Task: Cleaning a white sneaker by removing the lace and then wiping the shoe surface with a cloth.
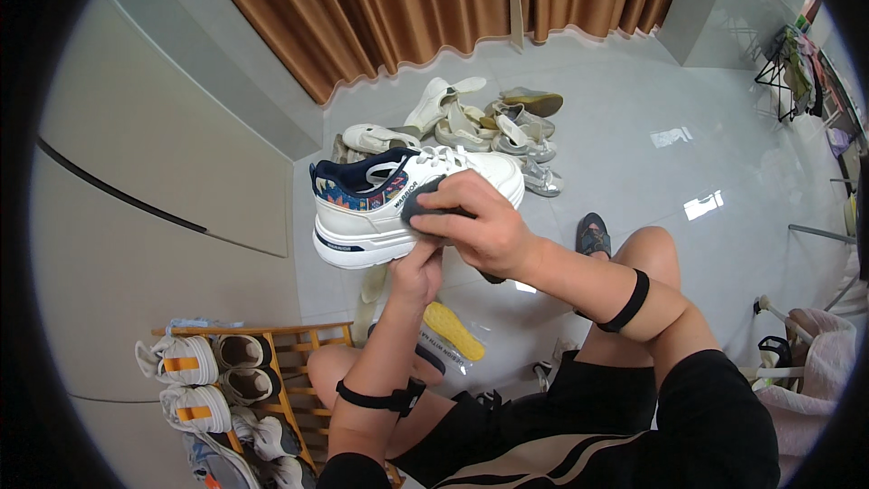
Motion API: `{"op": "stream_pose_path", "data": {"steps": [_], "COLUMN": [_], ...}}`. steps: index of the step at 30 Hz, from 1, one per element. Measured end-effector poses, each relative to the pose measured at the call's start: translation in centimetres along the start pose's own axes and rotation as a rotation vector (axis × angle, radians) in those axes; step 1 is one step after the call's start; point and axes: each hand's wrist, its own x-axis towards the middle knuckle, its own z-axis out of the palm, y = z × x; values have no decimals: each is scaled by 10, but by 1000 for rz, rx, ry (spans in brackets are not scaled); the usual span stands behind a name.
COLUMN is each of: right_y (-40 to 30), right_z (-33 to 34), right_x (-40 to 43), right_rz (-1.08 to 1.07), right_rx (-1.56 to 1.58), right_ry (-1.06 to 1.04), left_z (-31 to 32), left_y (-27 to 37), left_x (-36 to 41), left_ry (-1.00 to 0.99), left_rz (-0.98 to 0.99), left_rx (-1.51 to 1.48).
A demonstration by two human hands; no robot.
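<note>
A white Warrior sneaker (360, 224) with a navy lining and a patterned heel panel is held up in front of me, its toe to the right. My left hand (419, 270) grips it from below, the fingers mostly hidden beneath the sole. Against the shoe's side my right hand (478, 221) presses a dark grey cloth or pad (422, 204), pinched between thumb and fingers. On the floor below lie a yellow insole (453, 331) and a clear plastic bag (468, 356) bearing print.
Several white and silver shoes (468, 132) are heaped on the tiled floor beyond the sneaker. A wooden rack (280, 380) with shoes stands at lower left, by a cabinet (170, 217). Brown curtains (434, 0) hang behind. A lined bin (815, 367) is at lower right.
</note>
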Motion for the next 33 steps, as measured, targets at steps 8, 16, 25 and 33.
{"op": "stream_pose_path", "data": {"steps": [8,16,25,33], "right_y": [-7,-5,-1,2], "right_z": [2,9,-5,6], "right_x": [-5,4,7,-12], "right_rz": [367,-52,-44,55], "right_rx": [12,15,-59,-15], "right_ry": [152,9,77,-10], "left_z": [22,-5,27,-1], "left_y": [-1,-22,-10,-13], "left_x": [1,3,4,15], "left_ry": [-18,-3,107,48], "left_rz": [-116,0,-100,-53], "left_rx": [120,568,557,523]}}
